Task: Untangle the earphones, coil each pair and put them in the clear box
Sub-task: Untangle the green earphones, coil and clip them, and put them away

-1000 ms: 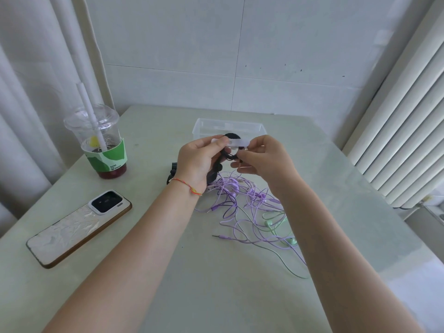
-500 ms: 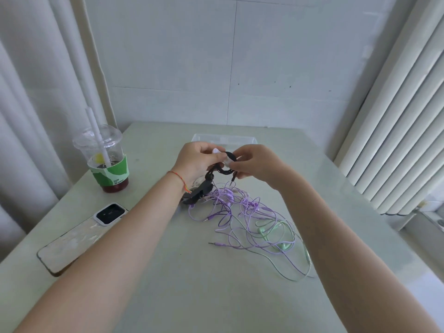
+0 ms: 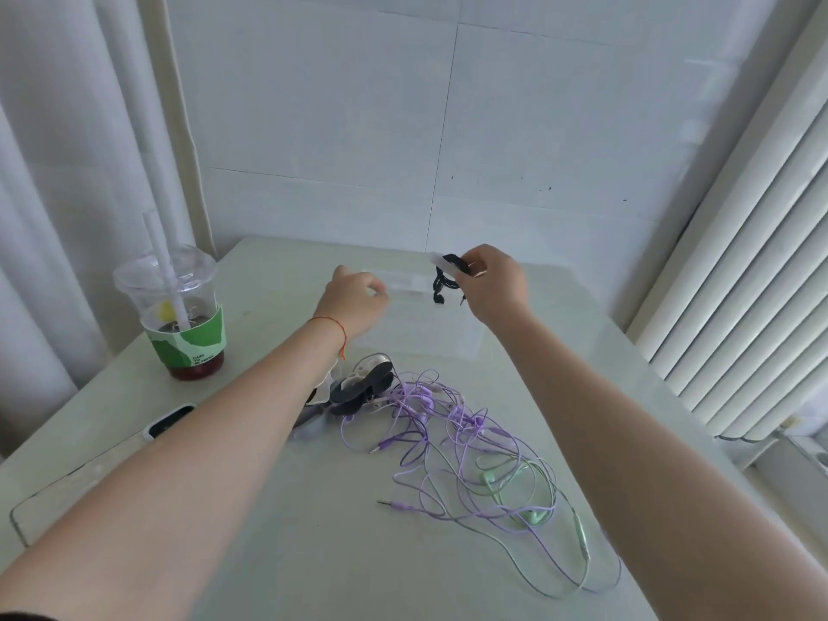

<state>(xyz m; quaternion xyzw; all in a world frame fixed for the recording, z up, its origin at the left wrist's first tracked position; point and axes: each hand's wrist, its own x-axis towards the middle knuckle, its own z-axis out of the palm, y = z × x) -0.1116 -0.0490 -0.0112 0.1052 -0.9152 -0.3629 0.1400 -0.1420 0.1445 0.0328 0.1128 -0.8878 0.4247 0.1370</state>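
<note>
Right hand (image 3: 493, 286) raised over the clear box (image 3: 430, 327), fingers curled and pinching a small coil of black earphones (image 3: 448, 280) banded with a pale strip; coil and its plug dangling above the box's far right part, not yet inside. Left hand (image 3: 354, 302) at the box's left end, fingers bent loosely inward, thumb up; cannot tell whether the fingertips touch the rim or hold anything. Thin red string (image 3: 334, 327) round the left wrist.

Just in front of the box, on the table (image 3: 278, 553): a dark heap with pale, shiny patches (image 3: 363, 387), partly hidden by the left forearm, too blurred to name. Beside that heap, further from the box and toward the right: a loose tangle of purple earphones (image 3: 448, 423), loops crossing one another, two plugs lying free on the near-left edge of the tangle. Mixed into its near-right part: green earphones (image 3: 515, 481), one pale cable trailing further away from the box in a long curve.

Left of the box, well apart: a plastic cup (image 3: 174, 307) with a domed lid, a white straw, a green sleeve and dark red drink at the bottom. Nearer than the cup, also left of the box: a phone (image 3: 166, 423) lying flat, mostly covered by the left forearm.
</note>
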